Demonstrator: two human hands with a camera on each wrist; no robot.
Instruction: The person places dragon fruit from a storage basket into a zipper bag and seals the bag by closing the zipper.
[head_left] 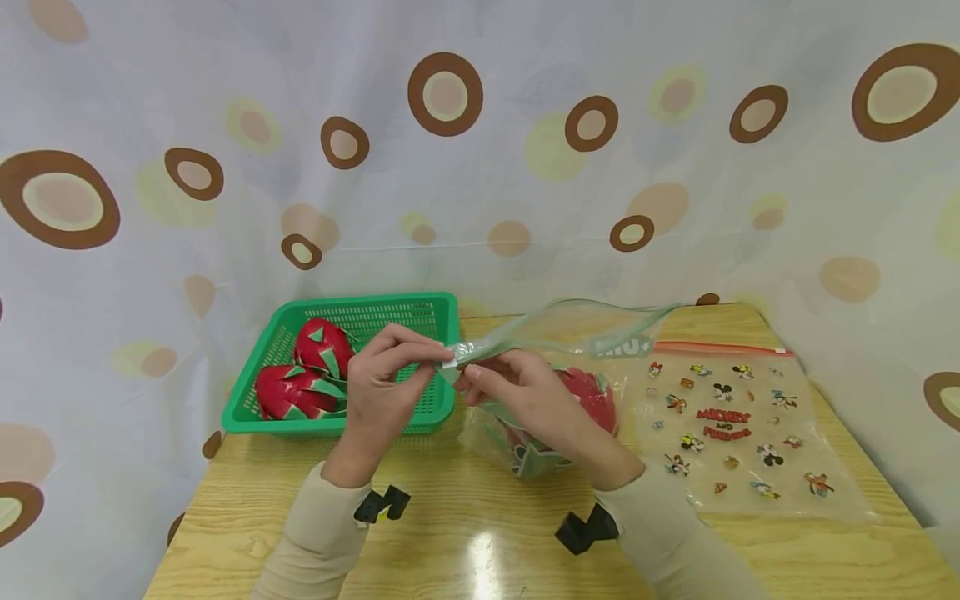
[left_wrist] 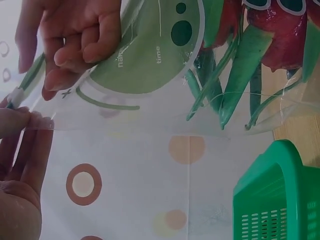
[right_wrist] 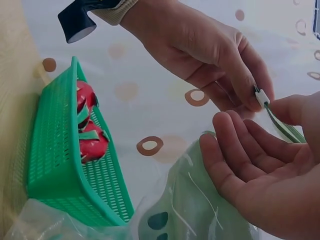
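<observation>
- We saw the left hand [head_left: 381, 392] pinch the white slider [right_wrist: 262, 98], the right hand [head_left: 531, 398] the zip bag [head_left: 577, 343]'s green rim [right_wrist: 278, 125], fingertips closed.
- The bag held a dragon fruit [head_left: 591, 397], right of the green basket [head_left: 300, 427].

I wear full-length beige sleeves [head_left: 318, 533]; the left cuff [right_wrist: 120, 11] is ribbed. At the left wrist sits an angular black unit [head_left: 369, 507] with a small yellow mark; at the right, a second black unit [head_left: 576, 533], blocky in outline.
</observation>
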